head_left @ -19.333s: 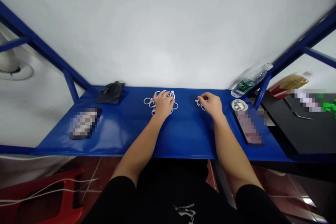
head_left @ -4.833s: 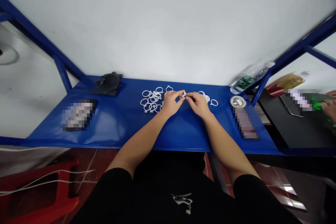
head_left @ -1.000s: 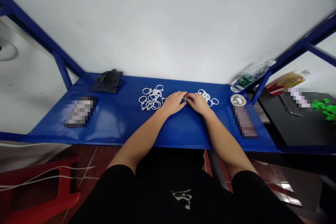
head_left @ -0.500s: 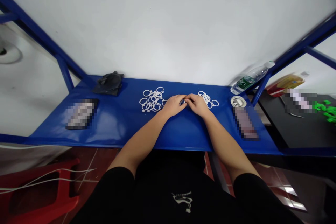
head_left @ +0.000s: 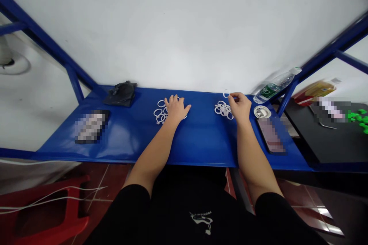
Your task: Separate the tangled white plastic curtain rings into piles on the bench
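With fingers spread, my left hand (head_left: 176,109) rests over the left pile of white plastic rings (head_left: 158,112), covering part of it. Several of these rings carry a small knob or eyelet on the rim, like curtain rings. My right hand (head_left: 241,108) pinches a single white ring (head_left: 226,93) between thumb and fingertips, holding it up just behind the right pile of rings (head_left: 222,109). Those rings lie overlapping on the blue table (head_left: 198,138), left of my right hand.
A black plastic bag (head_left: 122,93) and a blurred-out flat item (head_left: 92,127) lie at left. At right are a water bottle (head_left: 276,86) leaning by the frame, a coiled white cable (head_left: 262,112) and a phone (head_left: 271,135). A black side surface (head_left: 322,141) holds green pieces (head_left: 359,118).
My hands were together at the table's middle and have parted. The left moved onto the left pile and spread its fingers; the right moved right and now shows a ring in its fingertips.
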The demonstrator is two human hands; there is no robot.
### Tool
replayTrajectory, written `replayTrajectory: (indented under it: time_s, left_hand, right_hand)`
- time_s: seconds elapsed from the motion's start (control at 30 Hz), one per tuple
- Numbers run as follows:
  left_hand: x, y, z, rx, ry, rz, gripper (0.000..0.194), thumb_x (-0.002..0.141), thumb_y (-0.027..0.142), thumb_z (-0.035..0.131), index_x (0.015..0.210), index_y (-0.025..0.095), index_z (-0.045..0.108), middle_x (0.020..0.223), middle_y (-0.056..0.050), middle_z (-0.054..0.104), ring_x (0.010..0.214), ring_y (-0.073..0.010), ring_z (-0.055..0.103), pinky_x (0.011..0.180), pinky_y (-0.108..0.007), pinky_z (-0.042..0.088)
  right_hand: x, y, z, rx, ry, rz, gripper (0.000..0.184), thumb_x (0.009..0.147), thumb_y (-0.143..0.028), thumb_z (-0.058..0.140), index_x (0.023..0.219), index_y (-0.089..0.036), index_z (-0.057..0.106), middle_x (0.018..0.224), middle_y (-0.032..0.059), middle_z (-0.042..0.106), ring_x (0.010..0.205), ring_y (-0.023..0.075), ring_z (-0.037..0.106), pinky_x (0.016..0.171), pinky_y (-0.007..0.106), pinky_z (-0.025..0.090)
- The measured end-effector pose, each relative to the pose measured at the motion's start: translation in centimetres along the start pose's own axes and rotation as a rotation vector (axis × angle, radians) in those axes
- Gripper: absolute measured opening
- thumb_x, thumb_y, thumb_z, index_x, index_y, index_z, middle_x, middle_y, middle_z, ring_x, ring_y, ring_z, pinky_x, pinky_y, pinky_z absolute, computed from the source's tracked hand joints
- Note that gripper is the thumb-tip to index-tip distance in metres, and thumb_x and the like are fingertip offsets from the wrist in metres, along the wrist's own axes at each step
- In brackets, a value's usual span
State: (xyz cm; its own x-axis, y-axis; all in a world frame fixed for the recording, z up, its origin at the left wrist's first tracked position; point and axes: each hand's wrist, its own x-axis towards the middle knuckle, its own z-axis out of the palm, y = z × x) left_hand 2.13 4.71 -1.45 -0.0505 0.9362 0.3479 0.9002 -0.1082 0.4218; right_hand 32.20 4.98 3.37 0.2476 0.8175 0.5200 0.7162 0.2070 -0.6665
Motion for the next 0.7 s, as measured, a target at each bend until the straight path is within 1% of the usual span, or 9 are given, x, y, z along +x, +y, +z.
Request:
replayTrajectory:
  time_s: [0.07,0.17,0.27,0.4,0.47,0.53,0.57,0.63,0.7]
  left_hand:
    - [0.0,-0.3,0.3,-0.005,0.008,0.001,0.046,0.092,0.054,0.073,0.121,0.018,0.073,0.142,-0.023,0.066,0.147,-0.0487,0.044,0.123,-0.081,0.012]
    - [-0.2,-0.2,0.7,-0.007,0.004,0.039,0.042,0.091,0.053,0.073,0.117,0.021,0.073,0.128,-0.019,0.073,0.142,-0.0459,0.05,0.123,-0.082,0.009]
    - [-0.4,-0.3,1.2,0.003,0.007,0.075,0.038,0.089,0.052,0.075,0.11,0.02,0.075,0.123,-0.019,0.073,0.136,-0.045,0.053,0.123,-0.082,0.01]
    - [-0.4,-0.6,1.7,-0.03,0.081,0.138,0.034,0.089,0.054,0.075,0.102,0.023,0.077,0.116,-0.016,0.074,0.133,-0.0431,0.054,0.123,-0.083,0.011]
    - [-0.4,-0.6,1.8,-0.029,0.091,0.145,0.032,0.089,0.054,0.075,0.099,0.023,0.077,0.112,-0.015,0.075,0.13,-0.0422,0.055,0.123,-0.083,0.01]
    - [-0.4,-0.4,1.7,-0.009,0.074,0.137,0.031,0.089,0.052,0.076,0.096,0.022,0.077,0.109,-0.015,0.075,0.127,-0.042,0.057,0.122,-0.084,0.011]
    - [-0.5,-0.3,1.6,0.0,0.062,0.136,0.03,0.088,0.05,0.078,0.097,0.022,0.078,0.109,-0.015,0.075,0.125,-0.042,0.057,0.122,-0.084,0.012]
    - [-0.5,0.2,1.3,-0.001,0.053,0.148,0.03,0.085,0.045,0.081,0.103,0.021,0.078,0.112,-0.016,0.075,0.125,-0.0417,0.057,0.123,-0.083,0.014]
    - [-0.7,0.9,1.0,-0.036,0.069,0.177,0.031,0.084,0.036,0.082,0.113,0.023,0.077,0.117,-0.014,0.074,0.127,-0.0401,0.057,0.124,-0.081,0.015]
  right_hand:
    - [0.6,0.7,-0.8,-0.026,0.016,0.035,0.028,0.089,-0.043,0.065,0.098,-0.02,0.077,0.083,0.005,0.075,0.072,0.0218,0.066,0.08,0.037,0.055]
    - [1.3,1.8,-1.7,-0.088,0.026,0.062,0.025,0.086,-0.041,0.065,0.096,-0.02,0.076,0.085,0.0057,0.076,0.073,0.0225,0.066,0.082,0.039,0.054]
    - [1.7,3.0,-2.2,-0.139,0.013,0.066,0.024,0.084,-0.038,0.065,0.095,-0.02,0.076,0.09,0.0081,0.077,0.079,0.0248,0.067,0.086,0.042,0.054]
    - [1.8,4.0,-2.2,-0.189,-0.047,0.075,0.023,0.08,-0.036,0.067,0.095,-0.02,0.075,0.095,0.0097,0.078,0.088,0.0275,0.068,0.087,0.042,0.053]
    - [1.7,3.9,-2.0,-0.214,-0.129,0.107,0.025,0.077,-0.038,0.072,0.095,-0.021,0.076,0.092,0.0085,0.078,0.086,0.0272,0.069,0.083,0.041,0.053]
    - [1.5,3.4,-1.5,-0.224,-0.198,0.156,0.033,0.075,-0.045,0.078,0.096,-0.021,0.076,0.087,0.007,0.077,0.081,0.0263,0.068,0.079,0.04,0.052]
    - [1.4,3.0,-1.2,-0.219,-0.209,0.177,0.038,0.074,-0.05,0.08,0.098,-0.02,0.076,0.086,0.0066,0.077,0.08,0.0261,0.068,0.077,0.039,0.052]
    - [0.9,1.9,-0.3,-0.175,-0.162,0.18,0.047,0.078,-0.059,0.078,0.103,-0.019,0.076,0.087,0.0074,0.077,0.08,0.0263,0.069,0.076,0.039,0.053]
    - [0.0,0.6,0.7,-0.104,-0.112,0.083,0.047,0.085,-0.061,0.073,0.107,-0.019,0.076,0.09,0.008,0.077,0.082,0.0262,0.07,0.079,0.039,0.054]
